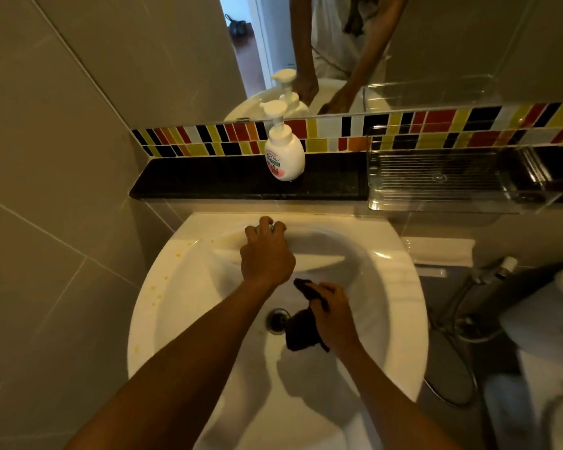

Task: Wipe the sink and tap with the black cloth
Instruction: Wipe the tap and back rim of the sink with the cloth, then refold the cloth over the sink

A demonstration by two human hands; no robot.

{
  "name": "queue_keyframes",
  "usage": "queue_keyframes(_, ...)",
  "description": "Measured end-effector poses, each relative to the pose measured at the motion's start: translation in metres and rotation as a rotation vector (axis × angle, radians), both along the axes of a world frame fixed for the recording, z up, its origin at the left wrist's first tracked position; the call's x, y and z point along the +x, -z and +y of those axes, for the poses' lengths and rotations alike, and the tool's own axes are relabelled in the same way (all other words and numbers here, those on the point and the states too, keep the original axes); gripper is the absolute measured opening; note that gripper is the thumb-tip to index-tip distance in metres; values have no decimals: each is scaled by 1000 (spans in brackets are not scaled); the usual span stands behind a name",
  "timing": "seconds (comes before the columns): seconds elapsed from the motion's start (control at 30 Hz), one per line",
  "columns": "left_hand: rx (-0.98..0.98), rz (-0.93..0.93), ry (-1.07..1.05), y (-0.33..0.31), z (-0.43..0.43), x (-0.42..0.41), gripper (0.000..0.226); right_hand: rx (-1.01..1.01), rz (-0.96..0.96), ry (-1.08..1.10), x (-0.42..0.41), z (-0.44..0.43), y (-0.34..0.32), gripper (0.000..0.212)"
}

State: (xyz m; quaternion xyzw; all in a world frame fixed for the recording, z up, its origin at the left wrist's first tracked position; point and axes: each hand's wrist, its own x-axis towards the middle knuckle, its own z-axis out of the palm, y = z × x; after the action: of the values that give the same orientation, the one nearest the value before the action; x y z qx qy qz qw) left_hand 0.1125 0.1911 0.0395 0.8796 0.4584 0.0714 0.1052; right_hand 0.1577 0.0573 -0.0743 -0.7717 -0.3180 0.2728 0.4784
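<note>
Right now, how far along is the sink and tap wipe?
Early. Done: nothing visibly; orange spots still dot the sink rim at left. In hand: right hand grips the black cloth over the basin by the drain; left hand covers the tap. Left: rim spots, basin, tap.

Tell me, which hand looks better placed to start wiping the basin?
Probably the right hand: it already holds the black cloth low in the sink, beside the drain. The left hand is up on the tap.

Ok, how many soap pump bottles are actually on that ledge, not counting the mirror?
1. The soap pump bottle stands on the black ledge behind the sink; the second one above is its mirror reflection. None seem hidden.
</note>
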Motion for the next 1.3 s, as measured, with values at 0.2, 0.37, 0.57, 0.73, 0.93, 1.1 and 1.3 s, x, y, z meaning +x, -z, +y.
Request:
queue_keyframes(0.2,-98,4,26,-12,-1,-3,63,17,404,73,21,-26,-70,27)
queue_keyframes(0.37,-79,-359,125,-33,-54,-15,41,-57,642,-345,65,-38,-78,68)
queue_keyframes(0.57,-880,-684,-49,-85,-98,-23,27,113,436,73,16,-43,-172,33)
queue_keyframes(0.73,-823,-731,-54,-120,-107,-43,21,168,405,-29,7,-57,-210,36)
queue_keyframes(0.93,-699,-765,4,-158,-103,-80,21,115,37,-178,6,-61,-246,31)
queue_keyframes(1.1,-674,-750,94,-176,-98,-113,22,49,-361,-240,1,-48,-269,20)
queue_keyframes(1.3,-599,-851,113,-190,-97,-152,11,168,-516,-360,-21,-33,-293,16)
